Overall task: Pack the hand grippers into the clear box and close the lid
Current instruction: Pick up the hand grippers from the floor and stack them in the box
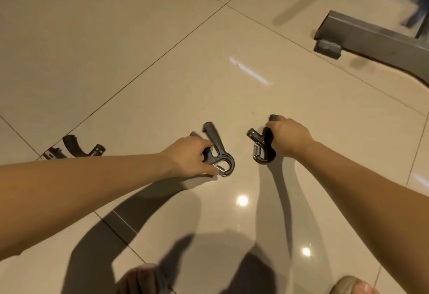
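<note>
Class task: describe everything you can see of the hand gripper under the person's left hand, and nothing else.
The hand gripper is dark grey to black with a dull, metal-like body. Two handles splay into a V; one points up and away, the other is mostly hidden under the left hand. They meet at a rounded loop at the near end, where a shiny silver coil spring sits. It lies flat on the glossy beige tiled floor. The left hand's fingers close over its left handle and the thumb reaches the spring.

The third hand gripper (76, 148) is partly hidden behind the left forearm (92, 189).
</note>
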